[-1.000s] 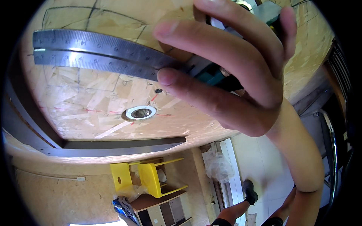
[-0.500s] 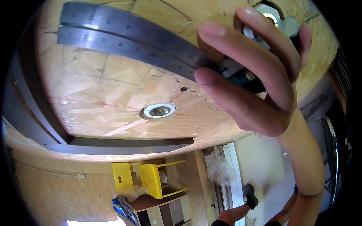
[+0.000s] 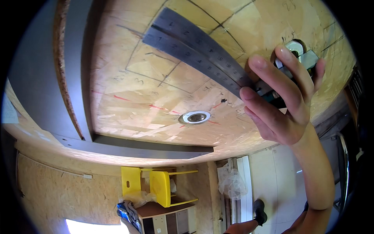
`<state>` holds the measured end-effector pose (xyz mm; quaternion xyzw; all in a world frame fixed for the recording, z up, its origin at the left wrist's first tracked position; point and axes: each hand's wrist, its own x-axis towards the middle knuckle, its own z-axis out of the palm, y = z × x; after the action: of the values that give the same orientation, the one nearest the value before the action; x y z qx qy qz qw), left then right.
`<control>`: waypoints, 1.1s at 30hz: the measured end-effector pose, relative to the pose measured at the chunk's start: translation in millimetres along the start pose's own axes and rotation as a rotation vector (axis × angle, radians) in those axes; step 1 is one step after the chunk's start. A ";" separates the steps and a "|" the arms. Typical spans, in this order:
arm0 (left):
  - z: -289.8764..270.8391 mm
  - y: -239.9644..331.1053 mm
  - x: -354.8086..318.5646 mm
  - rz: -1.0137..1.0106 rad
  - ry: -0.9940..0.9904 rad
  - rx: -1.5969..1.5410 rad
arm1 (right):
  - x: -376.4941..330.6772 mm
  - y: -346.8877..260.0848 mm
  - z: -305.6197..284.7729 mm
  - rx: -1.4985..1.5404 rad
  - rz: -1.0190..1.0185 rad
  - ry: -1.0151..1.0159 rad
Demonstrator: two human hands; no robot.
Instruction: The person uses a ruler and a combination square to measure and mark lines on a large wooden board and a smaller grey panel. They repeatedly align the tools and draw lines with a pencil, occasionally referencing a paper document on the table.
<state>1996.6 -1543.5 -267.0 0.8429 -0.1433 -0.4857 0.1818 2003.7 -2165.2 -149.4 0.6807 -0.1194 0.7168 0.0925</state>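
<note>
The person's right hand (image 3: 290, 119) had its fingers (image 3: 270, 76) grasping the right-hand end of a grooved steel rule (image 3: 200, 54), and the left hand did not show. The rule slanted above the lower white-rimmed fitting (image 3: 196, 117), over a pencil-marked wooden board (image 3: 144, 126); whether it touched the board could not be told. The hand was to the right of the fitting, and a dark metal frame (image 3: 76, 70) stood to its left. The rule looked thin, light and stiff, its smooth face likely slippery, so the gripped end seemed the surest hold
</note>
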 end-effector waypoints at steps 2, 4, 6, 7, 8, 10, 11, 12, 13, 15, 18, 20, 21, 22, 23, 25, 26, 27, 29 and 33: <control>0.4 -21.3 -1.2 0.064 0.028 0.082 | 0.4 0.1 0.7 0.004 0.000 0.015; 2.5 -34.6 -1.6 0.101 0.037 0.097 | 1.7 2.6 0.8 0.002 -0.021 0.023; 5.1 -41.0 -0.9 0.107 0.025 0.049 | 0.7 5.1 0.3 -0.006 -0.046 0.021; 6.8 -45.1 0.4 0.109 0.016 0.016 | 0.7 6.2 0.1 -0.010 -0.055 0.020; 7.9 -49.9 -0.9 0.107 0.013 -0.014 | 0.6 5.1 0.5 -0.011 -0.049 0.023; 8.9 -59.8 -3.7 0.090 0.015 -0.042 | 1.1 2.7 -0.1 -0.012 -0.031 0.021; 8.9 -60.8 -3.4 0.078 0.015 -0.040 | 1.3 1.0 -0.9 -0.014 -0.023 0.012; 9.0 -61.8 -3.3 0.066 0.015 -0.039 | 1.4 0.3 -1.0 -0.015 -0.019 0.009; 8.0 -62.9 -4.0 0.055 0.008 -0.003 | 1.7 -0.3 -1.0 -0.016 -0.015 0.007; 4.3 -55.8 -6.2 0.031 -0.006 0.070 | 0.1 -0.4 -0.3 -0.016 -0.016 0.014; 7.6 -62.9 -6.0 0.069 0.033 0.020 | -0.4 -0.2 1.7 -0.014 -0.023 0.024; 7.4 -51.4 -7.8 0.049 0.028 0.019 | -0.6 0.3 -0.2 -0.013 -0.024 0.017; 6.3 -40.9 -8.7 0.039 0.023 0.020 | -0.7 1.3 -1.4 -0.016 -0.028 0.015; 5.9 -33.3 -8.5 0.036 0.030 0.046 | -0.3 2.2 -2.3 -0.017 -0.032 0.014; 5.1 -27.4 -10.2 0.028 0.033 0.072 | -0.5 2.9 -1.0 -0.018 -0.040 0.013; 4.9 -19.2 -12.9 0.034 0.034 0.071 | -2.7 2.8 -1.1 -0.019 -0.042 0.007; 4.8 -15.4 -12.7 0.051 0.038 0.044 | -2.1 2.6 -0.5 -0.018 -0.038 0.008; 5.0 -13.9 -12.5 0.067 0.042 0.016 | -2.0 1.9 -0.7 -0.017 -0.031 0.004; 6.6 -15.8 -13.1 0.066 0.062 0.032 | -1.7 -0.1 -2.2 -0.015 -0.012 -0.004; 6.2 -11.7 -15.6 0.015 0.075 0.064 | -2.3 -0.3 -2.0 -0.020 -0.008 0.001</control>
<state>1984.3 -1527.5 -263.0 0.8649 -0.1582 -0.4474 0.1639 2002.0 -2164.3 -151.8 0.6799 -0.1239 0.7155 0.1022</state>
